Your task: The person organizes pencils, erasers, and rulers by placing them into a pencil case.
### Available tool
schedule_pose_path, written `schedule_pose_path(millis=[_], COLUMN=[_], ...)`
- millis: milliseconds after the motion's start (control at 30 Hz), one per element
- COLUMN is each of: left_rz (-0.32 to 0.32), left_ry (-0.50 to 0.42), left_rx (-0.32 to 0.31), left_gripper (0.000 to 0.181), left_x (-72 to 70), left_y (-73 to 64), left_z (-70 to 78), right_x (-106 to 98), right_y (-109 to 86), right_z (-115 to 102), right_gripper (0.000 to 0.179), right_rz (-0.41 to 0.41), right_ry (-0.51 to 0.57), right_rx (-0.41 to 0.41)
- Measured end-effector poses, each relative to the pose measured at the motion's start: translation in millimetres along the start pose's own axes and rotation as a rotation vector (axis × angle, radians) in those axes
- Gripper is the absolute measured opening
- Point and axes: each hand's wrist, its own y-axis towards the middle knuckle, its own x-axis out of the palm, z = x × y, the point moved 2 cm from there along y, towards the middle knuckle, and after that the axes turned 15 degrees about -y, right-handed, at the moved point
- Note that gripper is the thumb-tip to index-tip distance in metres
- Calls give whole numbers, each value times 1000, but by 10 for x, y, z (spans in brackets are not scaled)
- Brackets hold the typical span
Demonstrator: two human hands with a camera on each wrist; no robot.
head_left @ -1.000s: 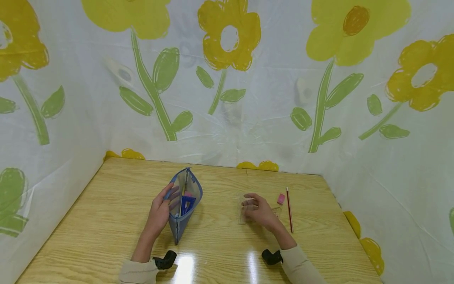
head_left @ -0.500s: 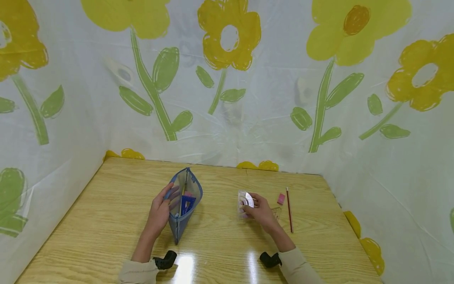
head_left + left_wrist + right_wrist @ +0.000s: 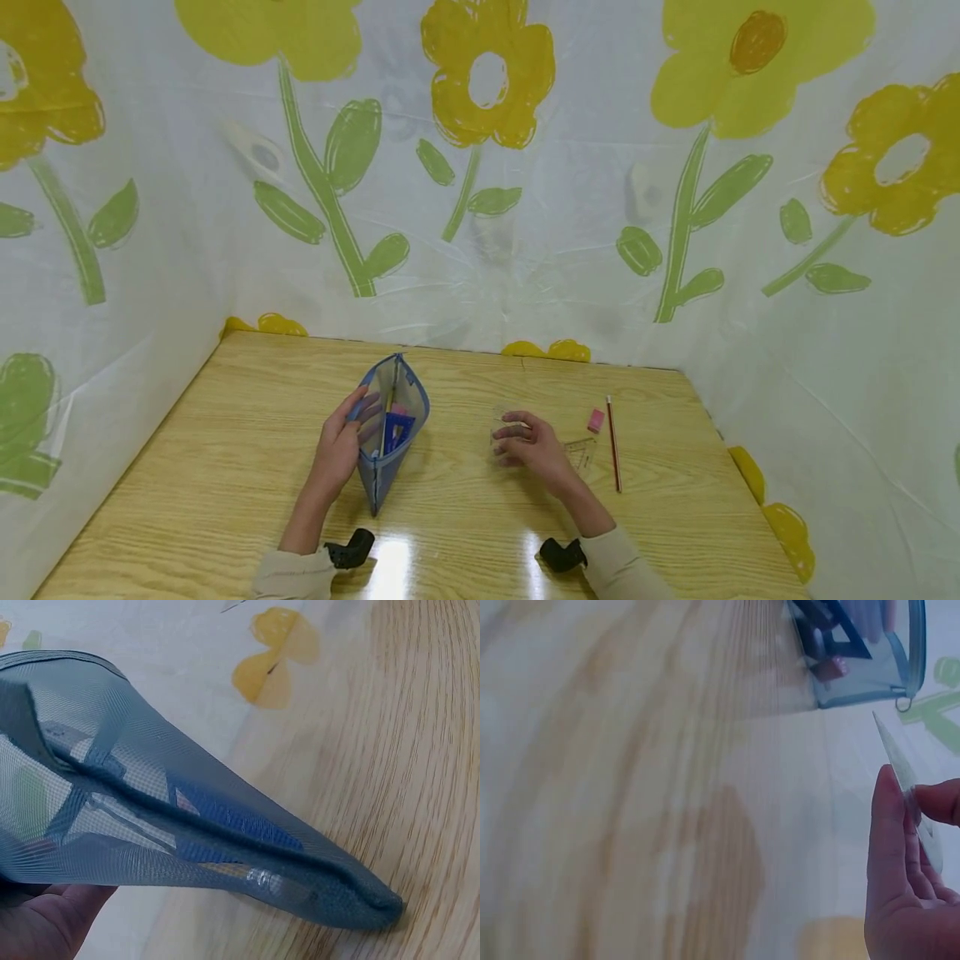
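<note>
One left hand (image 3: 339,442) has its grip curled on a blue mesh pouch (image 3: 381,482), fingers showing dimly through the mesh; the pouch gapes upward left of the counter's middle, its long axis running near to far, a blue set square (image 3: 406,425) inside. Next, the right hand (image 3: 536,450) has its grip pinching a clear protractor (image 3: 893,746) above the counter, edge-on in the right wrist view, one end angled toward the pouch. Beyond lie a clear set square (image 3: 579,454), a pink eraser (image 3: 596,421) and a red pencil (image 3: 614,450), set lengthwise near to far. Pale wood grain covers the counter (image 3: 453,508); yellow-flowered white sheeting (image 3: 570,250) encloses it left, back and right.
</note>
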Motion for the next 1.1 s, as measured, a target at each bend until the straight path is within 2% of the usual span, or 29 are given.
schedule_pose_path(millis=[467, 700, 867, 1100], left_rz=[-11, -4, 6, 8], left_ry=[0, -3, 2, 9], left_rx=[27, 21, 3, 17], left_gripper=[57, 57, 58, 57], left_x=[13, 13, 1, 15], left_y=[-32, -40, -19, -27], left_z=[28, 27, 6, 1], right_x=[267, 375, 439, 542], right_y=[-13, 11, 48, 134], right_z=[-156, -249, -347, -514], right_gripper=[49, 49, 47, 36], right_rz=[-24, -36, -25, -7], right_ry=[41, 60, 65, 58], right_rx=[-25, -47, -70, -99])
